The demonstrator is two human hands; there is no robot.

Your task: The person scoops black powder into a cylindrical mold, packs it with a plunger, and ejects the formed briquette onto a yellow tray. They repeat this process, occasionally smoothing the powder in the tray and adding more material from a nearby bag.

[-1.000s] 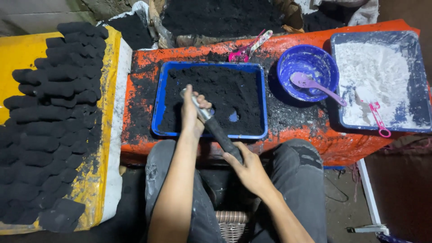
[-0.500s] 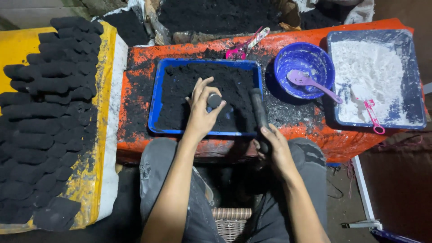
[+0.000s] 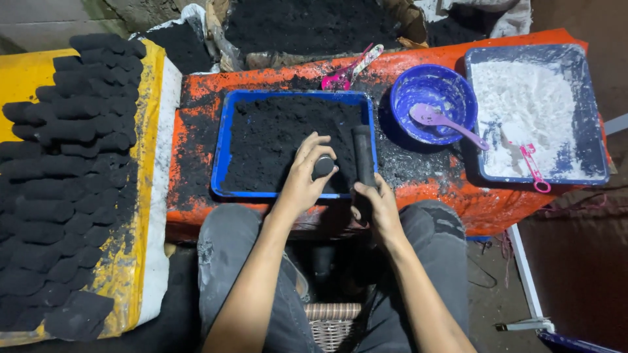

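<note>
My left hand (image 3: 305,178) grips a short dark round-ended plunger (image 3: 323,166) over the front right of a blue tray (image 3: 222,149) filled with black powder. My right hand (image 3: 375,204) holds a black tube mould (image 3: 363,155) by its lower end; the tube rests on the tray's right front edge, a little apart from the plunger. Both forearms reach up from my lap, over grey trousers.
Rows of black pressed cylinders (image 3: 65,170) lie on a yellow sheet at left. On the orange table stand a blue bowl (image 3: 432,104) with a purple spoon, a tray of white powder (image 3: 533,114) with a pink scoop, and a pink scoop (image 3: 345,73) behind. A wicker basket (image 3: 330,321) sits below.
A second ago both hands held plunger and tube joined together. They have come apart: the left hand drew the plunger out and shifted right, and the right hand set the tube upright by the tray's edge.
</note>
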